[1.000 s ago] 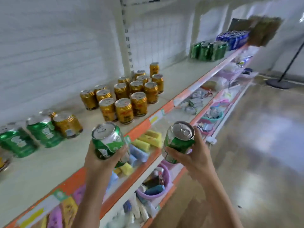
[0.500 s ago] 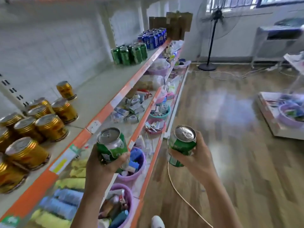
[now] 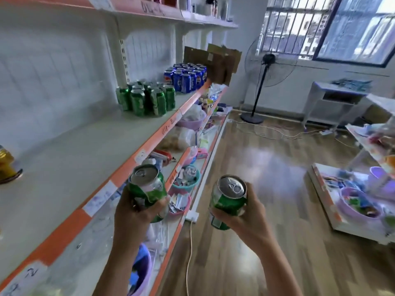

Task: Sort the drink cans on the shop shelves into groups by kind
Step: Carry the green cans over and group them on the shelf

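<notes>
Cans are held upright, one green can [image 3: 147, 190] in the left grip [image 3: 136, 212], another [image 3: 229, 199] in the right grip [image 3: 241, 214]. Ahead and left, well apart, stands the green group [image 3: 147, 99]; the left grip is judged nearer.

Pale shelf [image 3: 70, 159] with orange edge, green cans [image 3: 147, 98] clustered, blue cans [image 3: 188, 76] beyond (far end), one gold can [image 3: 6, 165]

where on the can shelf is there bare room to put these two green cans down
Bare shelf runs from the gold can at the left edge to the green cans. Beyond them the blue cans crowd the far end.
</notes>
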Motion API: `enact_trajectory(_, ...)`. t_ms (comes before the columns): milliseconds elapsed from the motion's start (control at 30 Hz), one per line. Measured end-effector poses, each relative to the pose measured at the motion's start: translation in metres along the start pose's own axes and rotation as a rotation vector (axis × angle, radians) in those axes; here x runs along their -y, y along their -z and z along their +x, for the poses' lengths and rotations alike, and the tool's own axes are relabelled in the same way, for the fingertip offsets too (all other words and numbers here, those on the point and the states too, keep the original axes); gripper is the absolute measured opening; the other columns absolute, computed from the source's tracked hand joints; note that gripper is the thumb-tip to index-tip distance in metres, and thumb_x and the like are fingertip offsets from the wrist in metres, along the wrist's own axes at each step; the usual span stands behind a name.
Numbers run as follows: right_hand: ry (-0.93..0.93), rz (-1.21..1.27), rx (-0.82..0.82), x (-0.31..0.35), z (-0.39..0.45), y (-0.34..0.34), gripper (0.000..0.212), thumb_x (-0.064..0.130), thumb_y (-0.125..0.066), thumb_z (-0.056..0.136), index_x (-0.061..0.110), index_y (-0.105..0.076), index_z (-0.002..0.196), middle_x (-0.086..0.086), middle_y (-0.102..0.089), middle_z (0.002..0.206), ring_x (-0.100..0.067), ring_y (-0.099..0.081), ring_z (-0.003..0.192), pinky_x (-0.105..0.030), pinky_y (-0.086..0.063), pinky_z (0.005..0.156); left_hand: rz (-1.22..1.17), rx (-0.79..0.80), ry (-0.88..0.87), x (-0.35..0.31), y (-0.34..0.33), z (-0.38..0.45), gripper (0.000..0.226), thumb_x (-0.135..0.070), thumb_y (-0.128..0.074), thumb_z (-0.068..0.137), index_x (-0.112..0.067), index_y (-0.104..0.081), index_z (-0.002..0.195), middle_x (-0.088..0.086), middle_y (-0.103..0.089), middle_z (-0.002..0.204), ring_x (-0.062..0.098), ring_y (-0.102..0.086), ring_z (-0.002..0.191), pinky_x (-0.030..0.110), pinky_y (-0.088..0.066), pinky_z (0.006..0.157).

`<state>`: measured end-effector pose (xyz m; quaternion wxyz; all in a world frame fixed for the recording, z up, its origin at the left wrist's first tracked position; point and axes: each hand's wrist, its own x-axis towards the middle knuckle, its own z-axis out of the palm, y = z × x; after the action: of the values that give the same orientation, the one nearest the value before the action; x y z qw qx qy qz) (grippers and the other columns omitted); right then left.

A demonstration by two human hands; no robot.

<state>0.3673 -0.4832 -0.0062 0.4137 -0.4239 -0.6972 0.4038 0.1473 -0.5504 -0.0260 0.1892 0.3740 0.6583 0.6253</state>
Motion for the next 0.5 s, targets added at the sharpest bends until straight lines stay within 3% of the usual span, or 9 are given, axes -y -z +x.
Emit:
enact_trajectory(133, -0.023, 0.009, 0.041, -0.027, 0.043, 0.005, 0.057, 0.03, -0.08, 0.053, 0.028, -0.053, 0.102, 0.029, -0.064, 0.095, 0.009, -0.061, 0.083, -0.005, -0.043, 0.063, 0.057, 0.012, 0.011, 0.01, -0.039, 0.034, 0.073, -0.049, -0.075, 0.038, -0.016, -0.061, 0.102, -0.008, -0.069, 0.088, -0.011, -0.061, 0.073, 0.002, -0.043, 0.061)
enact_trajectory(267, -0.006, 0.009, 0.119, -0.058, 0.107, 0.011, 0.058, 0.025, -0.085, 0.056, 0.028, -0.053, 0.104, 0.026, -0.064, 0.097, 0.007, -0.062, 0.086, -0.008, -0.046, 0.065, 0.079, -0.023, 0.072, 0.022, -0.077, 0.071, 0.078, -0.057, -0.071, 0.035, -0.017, -0.064, 0.102, -0.005, -0.071, 0.089, -0.004, -0.064, 0.076, 0.013, -0.046, 0.065)
enact_trajectory(500, 0.09, 0.047, 0.284, -0.085, 0.236, 0.037, 0.057, 0.021, -0.087, 0.058, 0.031, -0.052, 0.102, 0.02, -0.067, 0.092, 0.007, -0.061, 0.084, -0.009, -0.046, 0.065, 0.084, -0.212, 0.059, 0.009, -0.151, 0.142, 0.067, -0.051, -0.076, 0.035, -0.032, -0.058, 0.096, -0.017, -0.068, 0.084, -0.012, -0.061, 0.074, 0.011, -0.043, 0.062)
